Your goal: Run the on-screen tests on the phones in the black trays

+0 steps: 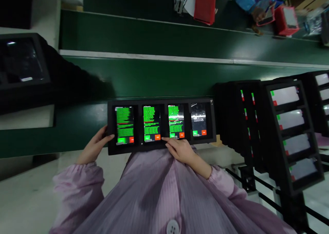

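A long black tray lies across the near edge of the green bench, with several phones side by side in its slots. The leftmost phone, the second phone and the third phone show green text lines above green and red buttons. On the rightmost phone the screen is mostly dark, with small white text and the same buttons. My left hand grips the tray's left end, thumb on top. My right hand is at the near rim, index finger stretched towards the gap between the second and third phones.
More black trays of phones stand tilted on a rack at the right. A dark monitor is at the left. Across the green bench lie red folders and a red box, near a co-worker's hand.
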{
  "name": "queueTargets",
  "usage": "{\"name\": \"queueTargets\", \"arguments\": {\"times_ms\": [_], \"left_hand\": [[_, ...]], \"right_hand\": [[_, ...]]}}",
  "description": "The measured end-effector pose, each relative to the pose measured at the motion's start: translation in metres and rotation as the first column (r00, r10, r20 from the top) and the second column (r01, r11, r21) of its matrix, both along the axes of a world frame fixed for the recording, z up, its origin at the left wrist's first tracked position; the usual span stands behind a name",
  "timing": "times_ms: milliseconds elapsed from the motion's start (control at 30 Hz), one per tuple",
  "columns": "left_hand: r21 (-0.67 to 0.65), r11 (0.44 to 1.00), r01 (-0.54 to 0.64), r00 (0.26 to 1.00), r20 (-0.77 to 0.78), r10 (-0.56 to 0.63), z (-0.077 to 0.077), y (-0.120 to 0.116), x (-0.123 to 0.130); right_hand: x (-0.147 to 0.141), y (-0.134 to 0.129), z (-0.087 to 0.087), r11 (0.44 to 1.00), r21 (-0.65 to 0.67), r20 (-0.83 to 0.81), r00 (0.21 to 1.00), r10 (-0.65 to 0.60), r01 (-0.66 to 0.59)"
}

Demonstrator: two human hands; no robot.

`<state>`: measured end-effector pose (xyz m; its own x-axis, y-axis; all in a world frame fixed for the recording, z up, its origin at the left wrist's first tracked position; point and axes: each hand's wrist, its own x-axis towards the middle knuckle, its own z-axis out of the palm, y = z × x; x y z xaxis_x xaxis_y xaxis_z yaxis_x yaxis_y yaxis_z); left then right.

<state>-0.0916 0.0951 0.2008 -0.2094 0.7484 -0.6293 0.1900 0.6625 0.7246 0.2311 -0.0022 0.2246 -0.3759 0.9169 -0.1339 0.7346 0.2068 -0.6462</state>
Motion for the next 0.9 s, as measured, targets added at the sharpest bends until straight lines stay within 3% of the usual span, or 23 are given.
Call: {"name": "queueTargets", "arguments": {"times_ms": [233, 367, 500, 600, 733, 800, 900], "left_hand": [[0.045, 0.996, 0.082, 0.995, 0.053, -0.084, -0.015, -0.018, -0.01], [0.065, 0.996, 0.059, 0.996, 0.063, -0.063, -0.015, -0.019, -0.007], [0.02, 0.997, 0.07, 0.997, 0.044, -0.071, -0.013, -0.017, 0.0], [-0.013, 0.998, 0.069, 0.997, 0.026, -0.068, -0.012, -0.015, 0.001], [-0.004, 0.998, 0.069, 0.998, 0.009, -0.069, -0.009, -0.01, 0.0], [-0.007, 0.997, 0.072, 0.997, -0.024, -0.072, -0.004, -0.006, 0.004], [-0.002, 0.999, 0.038, 0.995, -0.093, -0.038, 0.007, 0.0, 0.013]], "right_hand": [[-0.035, 0.027, 0.003, 0.967, -0.037, 0.101, 0.962, 0.253, -0.251], [-0.05, 0.035, 0.002, 0.954, -0.01, 0.174, 0.939, 0.296, -0.299], [-0.031, 0.026, 0.004, 0.978, 0.042, 0.09, 0.976, 0.199, -0.204], [0.0, 0.009, 0.007, 0.998, 0.063, 0.034, 0.999, 0.022, -0.024], [0.03, -0.012, 0.007, 0.975, 0.047, 0.059, 0.974, -0.219, 0.217], [0.033, -0.016, 0.006, 0.972, 0.037, 0.07, 0.97, -0.235, 0.233], [0.026, -0.016, 0.003, 0.988, 0.007, 0.097, 0.983, -0.154, 0.154]]}}
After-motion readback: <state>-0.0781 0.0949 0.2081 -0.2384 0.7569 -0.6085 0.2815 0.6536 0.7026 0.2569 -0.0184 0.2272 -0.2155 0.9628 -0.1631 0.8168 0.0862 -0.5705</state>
